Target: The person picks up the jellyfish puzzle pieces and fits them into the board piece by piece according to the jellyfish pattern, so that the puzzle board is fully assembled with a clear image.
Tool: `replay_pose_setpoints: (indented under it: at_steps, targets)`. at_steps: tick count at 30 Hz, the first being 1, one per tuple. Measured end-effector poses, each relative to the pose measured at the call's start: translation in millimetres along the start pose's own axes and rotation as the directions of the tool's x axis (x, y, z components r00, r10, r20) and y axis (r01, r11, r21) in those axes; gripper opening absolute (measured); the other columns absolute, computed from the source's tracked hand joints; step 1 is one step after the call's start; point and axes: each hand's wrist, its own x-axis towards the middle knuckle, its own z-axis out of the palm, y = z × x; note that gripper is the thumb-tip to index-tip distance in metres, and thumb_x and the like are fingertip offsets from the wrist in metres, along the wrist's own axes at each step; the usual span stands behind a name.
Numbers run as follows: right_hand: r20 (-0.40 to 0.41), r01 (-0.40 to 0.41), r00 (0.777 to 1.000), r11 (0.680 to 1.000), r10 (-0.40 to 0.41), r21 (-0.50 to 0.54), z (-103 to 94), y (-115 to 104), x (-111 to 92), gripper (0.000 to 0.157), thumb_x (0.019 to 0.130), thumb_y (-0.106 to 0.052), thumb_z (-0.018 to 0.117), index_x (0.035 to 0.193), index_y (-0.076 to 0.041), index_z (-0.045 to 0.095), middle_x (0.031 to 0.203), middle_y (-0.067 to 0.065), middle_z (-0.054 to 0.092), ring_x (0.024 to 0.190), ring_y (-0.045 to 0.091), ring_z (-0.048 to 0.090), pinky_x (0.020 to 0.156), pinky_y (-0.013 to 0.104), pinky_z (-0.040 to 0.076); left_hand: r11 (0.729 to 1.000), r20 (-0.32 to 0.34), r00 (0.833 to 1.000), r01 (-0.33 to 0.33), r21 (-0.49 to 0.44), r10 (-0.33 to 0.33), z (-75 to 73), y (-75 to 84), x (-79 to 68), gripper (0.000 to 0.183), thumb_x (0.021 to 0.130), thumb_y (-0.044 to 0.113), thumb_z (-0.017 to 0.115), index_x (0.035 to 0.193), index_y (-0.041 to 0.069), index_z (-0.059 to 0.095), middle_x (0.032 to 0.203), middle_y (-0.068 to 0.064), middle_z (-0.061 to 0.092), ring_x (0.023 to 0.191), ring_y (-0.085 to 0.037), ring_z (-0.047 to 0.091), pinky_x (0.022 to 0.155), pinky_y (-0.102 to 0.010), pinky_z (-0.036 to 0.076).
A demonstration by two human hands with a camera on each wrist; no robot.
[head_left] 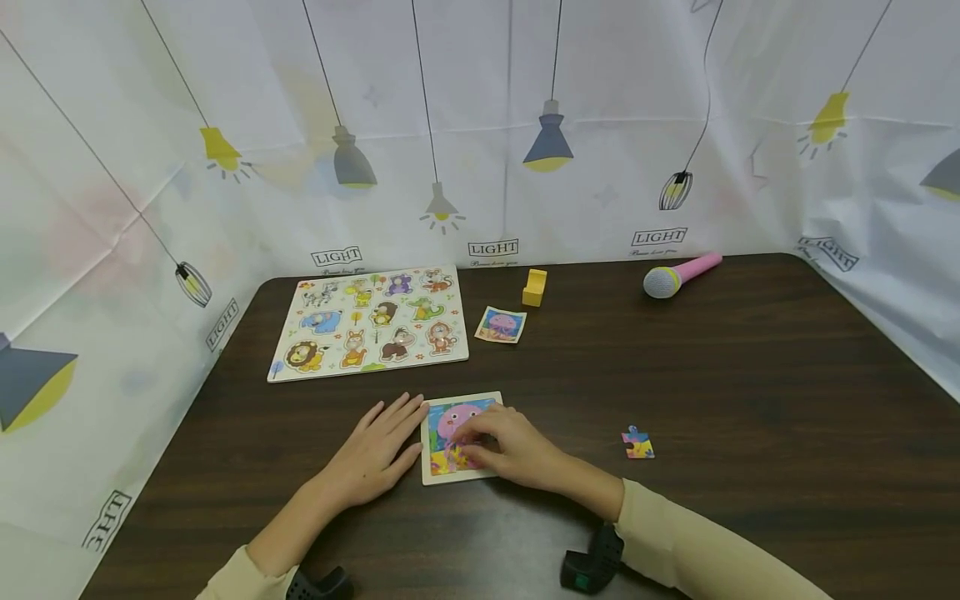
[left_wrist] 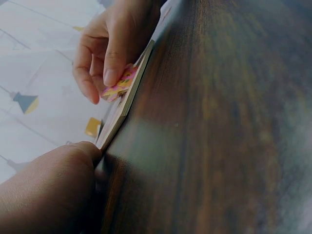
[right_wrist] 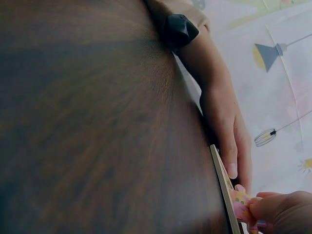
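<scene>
A small jigsaw puzzle in a pale wooden frame [head_left: 426,450] lies on the dark table, showing a pink octopus-like creature over blue and yellow. My left hand [head_left: 375,454] rests beside it, palm down with fingers spread, fingertips and thumb at the frame's left edge. Over the puzzle, my right hand [head_left: 517,446] pinches a pink and yellow puzzle piece [left_wrist: 122,85] between thumb and fingers. In the left wrist view that piece is tilted, partly raised above the frame's surface. The right wrist view shows the same piece [right_wrist: 240,202] close to the frame's inner side.
A loose puzzle piece [head_left: 639,443] lies right of the right hand. Behind the frame are a white animal puzzle board [head_left: 408,333], a small picture card [head_left: 500,325] and a yellow block [head_left: 534,287]. A pink toy microphone [head_left: 697,267] lies at the back right, near the printed cloth.
</scene>
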Motion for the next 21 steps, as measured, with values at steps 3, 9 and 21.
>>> replay_pose_setpoints:
  at_steps: [3, 9, 21]
  targets:
    - [0.007, 0.002, 1.000, 1.000, -0.002, -0.031, 1.8, 1.3, 0.3, 0.013, 0.084, -0.018, 0.068, 0.097, -0.017, 0.069, 0.092, -0.012, 0.064, 0.087, 0.007, 0.047, 0.072, 0.028, 0.034, 1.000, 0.006, 1.000, 0.005, -0.002, -0.005, -0.3, 0.6, 0.1, 0.053, 0.097, 0.033, 0.042, 0.143, 0.009, 0.032, 0.147, -0.007, 0.029, 0.136, -0.025, 0.021, 0.107, -0.050, 0.016]
    - [0.003, 0.030, 1.000, 0.997, -0.029, -0.075, 5.2, 3.6, 1.1, 0.012, 0.082, -0.021, 0.070, 0.094, -0.020, 0.069, 0.089, -0.013, 0.062, 0.088, 0.008, 0.045, 0.070, 0.028, 0.031, 1.000, 0.006, 1.000, 0.006, 0.002, -0.006, 0.1, 0.5, -0.1, 0.053, 0.097, 0.033, 0.042, 0.143, 0.009, 0.032, 0.147, -0.007, 0.029, 0.136, -0.024, 0.021, 0.107, -0.050, 0.016]
    - [-0.054, -0.058, 0.997, 0.979, 0.049, -0.194, 5.9, -1.0, 1.7, 0.016, 0.077, -0.027, 0.074, 0.090, -0.021, 0.070, 0.092, -0.007, 0.059, 0.087, 0.012, 0.040, 0.074, 0.034, 0.030, 1.000, 0.003, 1.000, 0.007, 0.006, -0.007, 1.2, 0.0, 0.3, 0.053, 0.097, 0.034, 0.041, 0.144, 0.010, 0.031, 0.148, -0.007, 0.028, 0.136, -0.025, 0.021, 0.107, -0.050, 0.016]
